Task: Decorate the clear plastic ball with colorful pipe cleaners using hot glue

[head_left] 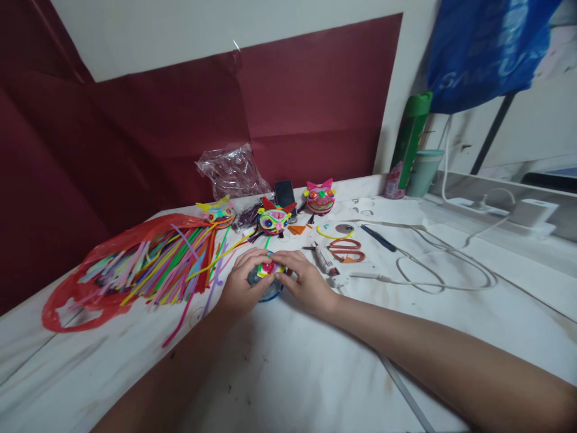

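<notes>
Between both hands, on the marble-patterned table, is a round, blue-rimmed craft piece [271,291] with a red, yellow, green and white patch on top. My left hand [241,284] curls around its left side, thumb near the patch. From the right, my right hand [309,284] closes on it with fingertips at the patch. The fingers cover much of its surface. Just behind stands a finished-looking animal-face ornament [274,219] with red ears. Two similar ones, a yellow-eared ornament [217,213] and a pink-eared ornament [320,197], sit farther back.
Left lies a red plastic bag [74,322] with many coloured pipe cleaners [171,270]. Right of my hands are a glue gun [325,258], orange-handled scissors [349,249], a dark-handled tool [377,237] and a looping white cable [421,284]. A phone [285,195] leans behind; a green bottle [410,141] and cup [425,171] stand back right.
</notes>
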Available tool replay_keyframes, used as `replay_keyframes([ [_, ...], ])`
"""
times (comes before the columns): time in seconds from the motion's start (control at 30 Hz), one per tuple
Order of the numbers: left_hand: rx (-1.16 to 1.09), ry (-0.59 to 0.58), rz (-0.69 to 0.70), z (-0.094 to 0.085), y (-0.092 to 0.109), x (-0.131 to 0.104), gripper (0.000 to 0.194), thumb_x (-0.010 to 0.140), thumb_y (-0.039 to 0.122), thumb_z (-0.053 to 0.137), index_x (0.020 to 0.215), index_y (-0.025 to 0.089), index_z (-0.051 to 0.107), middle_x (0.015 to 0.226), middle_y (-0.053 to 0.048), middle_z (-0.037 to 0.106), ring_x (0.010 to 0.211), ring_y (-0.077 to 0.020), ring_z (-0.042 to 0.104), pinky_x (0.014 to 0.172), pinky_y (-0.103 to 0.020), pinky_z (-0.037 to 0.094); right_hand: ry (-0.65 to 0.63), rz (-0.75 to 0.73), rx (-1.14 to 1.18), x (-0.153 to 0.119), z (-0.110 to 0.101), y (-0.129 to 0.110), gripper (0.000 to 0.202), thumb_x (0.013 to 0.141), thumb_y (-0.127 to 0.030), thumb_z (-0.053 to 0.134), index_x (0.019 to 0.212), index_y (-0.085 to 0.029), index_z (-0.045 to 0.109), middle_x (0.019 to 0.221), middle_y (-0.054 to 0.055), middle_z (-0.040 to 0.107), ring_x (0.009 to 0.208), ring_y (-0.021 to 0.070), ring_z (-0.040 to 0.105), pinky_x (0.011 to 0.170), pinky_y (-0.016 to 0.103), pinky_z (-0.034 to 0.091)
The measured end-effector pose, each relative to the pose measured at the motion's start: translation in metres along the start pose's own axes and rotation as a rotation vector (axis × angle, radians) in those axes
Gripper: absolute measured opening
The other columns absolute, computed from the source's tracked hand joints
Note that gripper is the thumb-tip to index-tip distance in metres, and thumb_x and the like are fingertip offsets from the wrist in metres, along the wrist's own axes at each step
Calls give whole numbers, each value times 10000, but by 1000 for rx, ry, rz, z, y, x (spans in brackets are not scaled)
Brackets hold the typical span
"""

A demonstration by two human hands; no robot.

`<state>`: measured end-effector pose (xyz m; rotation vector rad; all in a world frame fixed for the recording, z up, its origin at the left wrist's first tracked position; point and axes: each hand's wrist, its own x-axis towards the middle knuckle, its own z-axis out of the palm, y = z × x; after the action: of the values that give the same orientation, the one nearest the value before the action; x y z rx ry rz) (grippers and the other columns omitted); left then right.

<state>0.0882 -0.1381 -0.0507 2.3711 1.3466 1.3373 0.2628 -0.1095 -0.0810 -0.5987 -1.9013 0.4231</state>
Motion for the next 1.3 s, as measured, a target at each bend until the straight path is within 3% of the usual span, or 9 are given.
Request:
replay_keyframes([
  [0.27,24,26,57,4,-3,-2,167,834,284,578,970,220,653,1136,-91,655,1157,-251,546,1040,-439,397,-2,8,10,0,1,-1,304,853,-120,596,1137,-211,658,1129,118,668,1096,240,565,965,448,460],
  [0.4,37,-18,63,3,-5,0,177,841,279,567,963,219,681,1166,-95,640,1165,-244,536,1045,-421,389,-3,63,35,1,1,0,393,821,-97,621,1195,-217,628,1116,110,669,1041,233,580,916,426,489],
  [0.5,-36,-11,-57,-4,-11,3,185,822,308,580,942,215,685,1176,-93,635,1162,-249,543,1043,-416,387,-39,155,62,5,-7,0,535,801,-100,633,1314,-212,530,1125,113,649,852,184,614,791,366,535],
  [0.57,-119,25,-176,-9,-19,4,213,807,345,592,936,199,676,1200,-103,626,1160,-259,550,1043,-425,382,-34,180,50,10,-18,-1,518,819,-113,610,1318,-221,523,1116,102,648,817,165,615,762,341,536],
  [0.67,-230,75,-326,-14,-30,5,271,790,401,601,934,179,657,1200,-119,626,1141,-274,565,1003,-429,413,9,116,-33,17,-31,0,375,846,-98,547,1194,-217,621,1112,92,662,991,198,599,881,379,497],
  [0.73,-254,80,-348,-15,-34,5,280,777,411,610,925,177,652,1183,-120,630,1131,-276,572,988,-423,424,-10,48,-96,19,-33,0,354,845,-65,515,1145,-196,650,1125,99,667,1078,222,565,959,418,453],
  [0.9,-194,63,-237,-13,-37,5,222,769,376,625,889,194,666,1099,-99,651,1126,-259,569,1037,-422,380,-192,-52,-208,11,-17,0,418,841,-53,498,1238,-141,597,1220,145,613,1096,246,524,961,433,462],
  [1.03,-208,58,-235,-14,-38,5,227,763,382,634,883,192,668,1099,-105,656,1111,-261,580,1026,-424,393,-238,-14,-205,2,-4,4,442,843,-60,501,1277,-109,569,1275,185,556,1131,265,488,986,452,442],
  [1.3,-323,96,-282,-16,-41,4,266,725,414,688,876,196,665,1096,-105,664,1121,-276,580,1015,-440,402,-254,91,-12,-4,9,19,614,823,-4,483,1373,-276,481,1345,122,481,1225,264,439,1033,504,373],
])
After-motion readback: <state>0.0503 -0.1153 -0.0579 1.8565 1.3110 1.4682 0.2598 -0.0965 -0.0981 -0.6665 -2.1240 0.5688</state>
